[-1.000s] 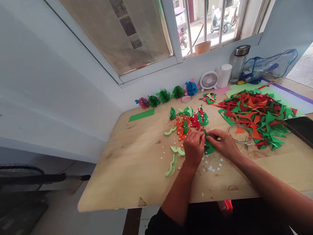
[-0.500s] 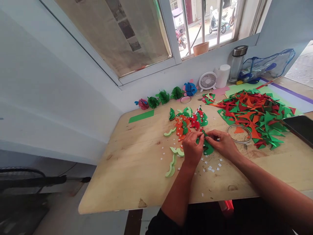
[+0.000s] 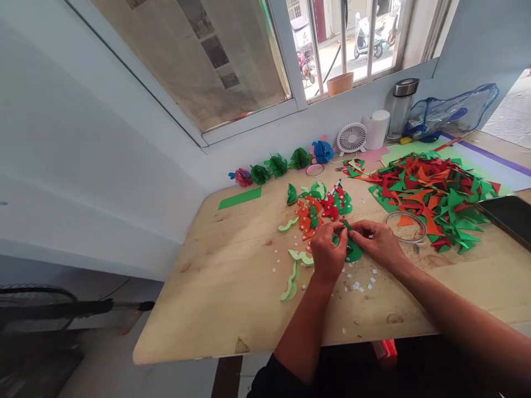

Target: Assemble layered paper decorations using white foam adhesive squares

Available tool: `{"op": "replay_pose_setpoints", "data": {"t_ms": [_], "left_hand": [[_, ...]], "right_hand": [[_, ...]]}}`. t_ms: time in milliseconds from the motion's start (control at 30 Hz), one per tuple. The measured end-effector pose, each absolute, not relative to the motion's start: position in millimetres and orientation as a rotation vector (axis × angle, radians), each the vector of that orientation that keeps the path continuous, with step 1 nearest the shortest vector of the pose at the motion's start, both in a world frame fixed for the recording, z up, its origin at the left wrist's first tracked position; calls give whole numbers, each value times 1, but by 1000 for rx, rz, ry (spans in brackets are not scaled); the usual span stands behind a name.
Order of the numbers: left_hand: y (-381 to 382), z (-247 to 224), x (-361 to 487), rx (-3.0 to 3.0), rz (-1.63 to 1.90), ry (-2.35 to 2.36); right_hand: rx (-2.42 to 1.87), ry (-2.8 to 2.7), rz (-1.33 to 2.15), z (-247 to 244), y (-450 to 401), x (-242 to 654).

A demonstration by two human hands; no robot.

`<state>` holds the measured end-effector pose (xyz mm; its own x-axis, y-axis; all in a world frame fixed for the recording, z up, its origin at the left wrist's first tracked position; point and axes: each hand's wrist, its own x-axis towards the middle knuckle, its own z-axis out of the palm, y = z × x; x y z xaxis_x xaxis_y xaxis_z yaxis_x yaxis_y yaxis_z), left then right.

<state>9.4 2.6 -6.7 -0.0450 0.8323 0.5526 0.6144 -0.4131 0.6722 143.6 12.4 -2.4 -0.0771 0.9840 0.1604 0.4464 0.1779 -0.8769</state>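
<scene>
Wooden table (image 3: 215, 298) is showing almost no change since half a second ago: left hand (image 3: 329, 246) and right hand (image 3: 376, 240) are still pinching the green paper piece (image 3: 354, 252), whose rounded edge is showing near small white squares (image 3: 357, 286).

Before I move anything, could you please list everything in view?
Table: one, tan, centre.
Held paper: count unclear, green, centre.
Cut shapes: many, green, orange, red, centre.
Wavy strips: several, pale green, centre left.
Squares: many, white, centre.
Scraps: many, red, orange, green, right.
Phone: one, black, right.
Rings: two, pale, right and back.
Ornaments: five, pink, green, blue, back.
Straight strip: one, green, back left.
Fan: one, white, back.
Cylinder: one, white, beside fan.
Bottle: one, clear, back right.
Pouch: one, transparent blue, back right.
Sheets: several, pink, green, white, back right.
Window: one, white frame, back.
Pot: one, orange, by window.
Scooters: at least two, whitish, outside.
Left hand and right hand: two, bare, pinching held paper.
</scene>
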Motion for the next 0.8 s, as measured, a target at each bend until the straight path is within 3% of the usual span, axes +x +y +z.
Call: {"op": "replay_pose_setpoints", "data": {"t_ms": [400, 800], "left_hand": [[8, -9, 2, 2280, 1342, 1490], [10, -7, -1, 2171, 1307, 1446]], "right_hand": [[-1349, -1701, 896, -3, 13, 146], [-1313, -1612, 1050, 0, 14, 146]]}}
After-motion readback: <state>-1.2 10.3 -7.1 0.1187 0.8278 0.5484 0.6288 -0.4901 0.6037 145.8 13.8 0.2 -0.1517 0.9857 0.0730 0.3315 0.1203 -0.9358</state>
